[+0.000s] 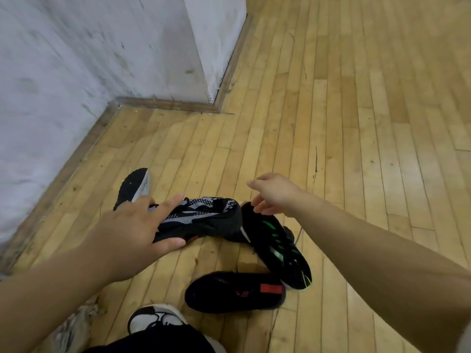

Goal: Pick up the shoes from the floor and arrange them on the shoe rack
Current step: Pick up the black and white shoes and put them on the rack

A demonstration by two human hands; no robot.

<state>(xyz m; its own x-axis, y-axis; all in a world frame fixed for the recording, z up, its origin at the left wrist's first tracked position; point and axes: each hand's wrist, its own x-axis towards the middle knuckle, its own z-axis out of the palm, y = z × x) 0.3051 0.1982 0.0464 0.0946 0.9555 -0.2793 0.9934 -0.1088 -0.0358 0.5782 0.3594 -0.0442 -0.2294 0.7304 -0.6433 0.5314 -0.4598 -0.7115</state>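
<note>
Pale wooden floorboards (pixel 331 123) run under four dark shoes scattered near a scuffed white wall (pixel 76 59). Your left hand (pixel 132 233) clamps the toe end of a knitted black-and-grey sneaker (pixel 204 220), thumb beneath and fingers over the top, with a black shoe with a white sole (pixel 135 186) just behind it. Your right hand (pixel 272 194) hovers loosely open above the heel of a black sneaker with green stripes (pixel 277 247), touching nothing, while a rounded black shoe with a red tab (pixel 234 291) lies nearer your feet.

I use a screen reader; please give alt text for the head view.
A person's left hand grips a black-and-grey patterned shoe on a wooden floor, while the right hand reaches for a black-and-green shoe.
</note>
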